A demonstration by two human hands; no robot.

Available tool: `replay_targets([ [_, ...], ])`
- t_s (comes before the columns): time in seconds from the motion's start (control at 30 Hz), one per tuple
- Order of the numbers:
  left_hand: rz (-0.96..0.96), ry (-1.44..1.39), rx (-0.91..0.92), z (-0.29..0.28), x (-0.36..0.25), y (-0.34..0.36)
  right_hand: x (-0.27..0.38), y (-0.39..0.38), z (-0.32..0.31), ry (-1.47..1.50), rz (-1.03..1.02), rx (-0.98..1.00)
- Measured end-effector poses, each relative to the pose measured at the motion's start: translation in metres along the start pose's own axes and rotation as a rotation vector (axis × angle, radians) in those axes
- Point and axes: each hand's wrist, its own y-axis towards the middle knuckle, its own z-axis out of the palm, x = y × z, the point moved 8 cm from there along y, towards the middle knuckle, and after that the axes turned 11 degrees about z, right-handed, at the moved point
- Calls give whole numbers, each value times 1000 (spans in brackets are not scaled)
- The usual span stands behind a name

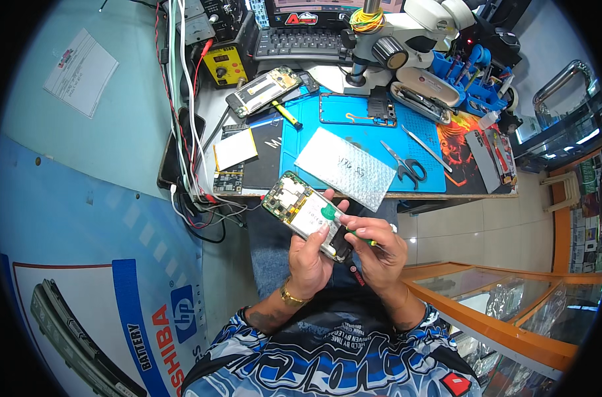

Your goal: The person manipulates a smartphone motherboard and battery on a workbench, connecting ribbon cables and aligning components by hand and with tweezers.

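My left hand (309, 259) holds an opened smartphone (307, 217) tilted above my lap, its thumb resting on the white battery. At the phone's upper left end the circuit board is bare. My right hand (379, 250) is closed around a slim green-and-yellow tool (364, 239), its fingertips at the phone's right edge. Just beside those fingertips, on the battery, shows a green patch (328, 212); whether it is a pick or a sticker I cannot tell. The tool's tip is hidden. A bubble-wrap pouch (344, 167) lies on the blue mat, just beyond the phone.
On the blue mat (301, 142) lie scissors (407, 165), tweezers (427, 148), a phone frame (358, 110) and a yellow-black screwdriver (287, 115). Another opened phone (264, 91) is behind them. A microscope (387, 53) and keyboard (301, 45) stand farther back. Cables (194, 142) hang at left.
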Motion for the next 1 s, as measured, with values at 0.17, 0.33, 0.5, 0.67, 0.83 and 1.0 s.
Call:
replay_targets([
  [0.17,29,26,33,2,-1,-2,-1,1,-2,-162,-73,-43],
  [0.33,56,79,23,1,-1,-5,1,2,-3,-209,-98,-86],
  [0.5,49,130,18,-3,0,-7,-7,2,-5,-100,30,-117],
  [0.67,57,121,25,-5,0,-9,-15,1,-7,-40,136,-109],
  [0.83,74,194,55,-4,-3,-8,-6,6,-3,-129,87,-42],
  [1.0,43,289,35,-15,-2,-9,-28,9,-8,132,426,18],
])
